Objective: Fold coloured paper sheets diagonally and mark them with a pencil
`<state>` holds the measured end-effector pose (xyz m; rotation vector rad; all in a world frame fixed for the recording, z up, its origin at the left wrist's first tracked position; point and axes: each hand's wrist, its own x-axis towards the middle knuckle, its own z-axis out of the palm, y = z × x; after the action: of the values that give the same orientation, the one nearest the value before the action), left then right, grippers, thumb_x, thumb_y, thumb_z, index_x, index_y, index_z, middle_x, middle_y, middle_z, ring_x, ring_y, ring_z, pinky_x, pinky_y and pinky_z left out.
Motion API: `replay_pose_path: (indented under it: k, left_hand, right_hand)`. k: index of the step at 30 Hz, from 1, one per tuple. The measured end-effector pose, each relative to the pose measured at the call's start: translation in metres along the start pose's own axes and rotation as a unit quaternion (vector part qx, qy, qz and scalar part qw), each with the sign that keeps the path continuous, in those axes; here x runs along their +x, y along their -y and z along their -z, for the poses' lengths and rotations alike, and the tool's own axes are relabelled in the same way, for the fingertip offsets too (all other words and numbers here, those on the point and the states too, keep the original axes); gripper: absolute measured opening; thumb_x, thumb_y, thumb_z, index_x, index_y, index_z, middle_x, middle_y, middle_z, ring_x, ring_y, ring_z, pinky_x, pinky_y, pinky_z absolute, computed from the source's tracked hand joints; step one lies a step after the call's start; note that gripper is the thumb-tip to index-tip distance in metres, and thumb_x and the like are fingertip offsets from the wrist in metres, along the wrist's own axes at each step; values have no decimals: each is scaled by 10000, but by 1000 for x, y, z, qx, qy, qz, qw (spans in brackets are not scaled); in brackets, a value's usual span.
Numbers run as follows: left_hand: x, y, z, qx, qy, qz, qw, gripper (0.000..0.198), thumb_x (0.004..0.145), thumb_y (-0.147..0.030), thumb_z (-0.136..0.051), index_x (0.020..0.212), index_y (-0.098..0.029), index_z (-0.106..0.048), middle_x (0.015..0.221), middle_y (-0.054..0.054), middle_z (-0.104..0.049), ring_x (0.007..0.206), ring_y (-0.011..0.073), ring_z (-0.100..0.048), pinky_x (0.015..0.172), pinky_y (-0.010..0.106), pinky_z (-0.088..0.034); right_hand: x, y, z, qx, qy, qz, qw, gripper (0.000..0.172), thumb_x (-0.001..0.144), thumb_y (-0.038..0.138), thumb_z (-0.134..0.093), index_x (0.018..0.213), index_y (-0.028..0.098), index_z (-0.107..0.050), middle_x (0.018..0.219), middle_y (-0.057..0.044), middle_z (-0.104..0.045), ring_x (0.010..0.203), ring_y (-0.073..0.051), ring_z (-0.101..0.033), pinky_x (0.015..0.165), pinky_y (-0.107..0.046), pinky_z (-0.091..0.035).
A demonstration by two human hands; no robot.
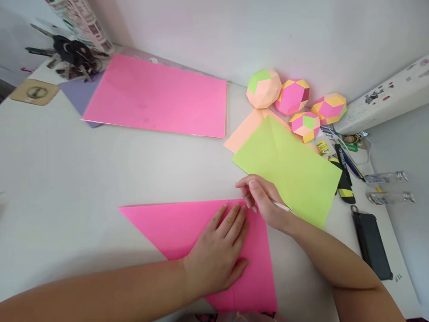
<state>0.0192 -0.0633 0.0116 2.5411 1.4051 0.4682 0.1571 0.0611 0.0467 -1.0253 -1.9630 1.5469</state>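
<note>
A bright pink sheet [254, 277], folded to a triangle, lies on the white table near its front. My left hand [219, 250] rests flat on it with the fingers spread a little and pointing to its top edge. My right hand [263, 199] is at the sheet's upper right corner, its fingers curled round a thin pen [284, 207] whose pale shaft shows beyond the hand. The pen's tip cannot be made out clearly.
A light green sheet [298, 170] and a peach sheet [243, 134] lie right of centre, below several folded paper balls [263, 88]. A pink pad [161, 98] and keys [75, 53] are at the back left, a black case [372, 243] at the right.
</note>
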Motion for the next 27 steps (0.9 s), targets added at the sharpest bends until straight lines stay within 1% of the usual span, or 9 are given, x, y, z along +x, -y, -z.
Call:
replay_pose_path:
  k: [2,3,6,8,11,17,27]
  left_hand:
    - [0,0,0,5,-1,-1,1000,652,884,-499,-434,1343,-37,-459,1430,228,-412,1372,364,-302,1134,516,-167]
    - [1,0,0,6,-4,0,1000,647,887,-495,-429,1341,-35,-461,1431,227,-411,1371,364,-302,1138,513,-155]
    - [1,0,-1,5,-10,4,1000,648,893,-488,-420,1346,-27,-454,1428,218,-420,1370,368,-302,1145,508,-126]
    - [1,0,-1,4,-11,7,1000,656,893,-490,-420,1350,-20,-450,1419,218,-432,1368,374,-304,1147,506,-122]
    - [1,0,-1,3,-8,7,1000,663,889,-488,-427,1352,-13,-447,1407,222,-443,1365,383,-307,1145,506,-129]
    - [1,0,-1,-4,-9,8,1000,657,888,-477,-434,1346,-6,-449,1388,228,-462,1360,383,-317,1144,511,-145]
    - [1,0,-1,-3,-12,7,1000,652,895,-481,-414,1341,-6,-454,1372,223,-480,1348,379,-339,1141,509,-153]
  right_hand:
    - [4,-9,-3,-35,-7,9,999,299,946,392,-459,828,169,-621,633,20,-515,586,-97,-519,610,-246,-500]
    - [4,-13,-2,-44,-8,9,999,256,927,361,-500,797,172,-613,620,23,-520,591,-98,-525,614,-244,-499]
    - [-1,-20,1,-34,-6,-17,999,145,878,288,-569,777,183,-568,636,27,-562,558,-90,-540,534,-216,-477]
    - [-4,-20,2,-38,3,-34,999,162,844,263,-599,722,188,-521,660,24,-587,554,-89,-554,504,-205,-464]
    - [-4,-18,3,-73,11,-40,996,231,817,245,-606,645,194,-462,680,17,-606,601,-99,-574,521,-203,-460]
    - [-1,-17,2,-116,19,-41,992,222,809,239,-587,634,197,-455,676,32,-612,606,-93,-571,533,-194,-449]
    - [-1,-18,1,-133,26,-34,990,213,806,229,-580,638,196,-454,682,27,-613,584,-84,-561,524,-182,-443]
